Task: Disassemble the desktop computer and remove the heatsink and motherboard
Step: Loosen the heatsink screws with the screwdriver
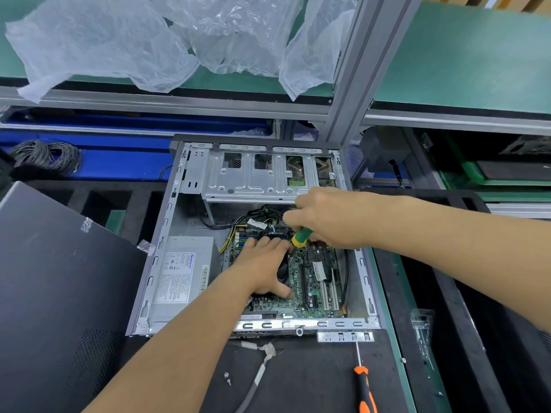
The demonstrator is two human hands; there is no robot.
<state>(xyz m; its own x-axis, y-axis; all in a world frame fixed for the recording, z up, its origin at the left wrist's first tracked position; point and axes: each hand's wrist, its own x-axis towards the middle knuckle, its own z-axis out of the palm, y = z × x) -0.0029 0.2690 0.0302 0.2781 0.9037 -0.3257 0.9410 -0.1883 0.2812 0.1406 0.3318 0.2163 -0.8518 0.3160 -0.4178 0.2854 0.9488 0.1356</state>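
An open desktop case (161, 242) lies flat on the bench with its side panel off. Inside it sits the green motherboard (313, 281). My left hand (262, 263) rests on top of the black heatsink fan (283, 271), with the thumb down on the board; most of the heatsink is hidden under it. My right hand (325, 219) grips a green and yellow screwdriver (301, 235) held upright just right of the heatsink; its tip is hidden. A bundle of cables (259, 223) runs behind my hands.
A grey power supply (182, 275) fills the case's left side and a metal drive cage (256, 174) its far end. The removed dark side panel (50, 293) lies left. An orange screwdriver (363, 386), loose screws (227, 377) and a grey cable (259, 374) lie in front. Plastic bags (125, 46) cover the shelf.
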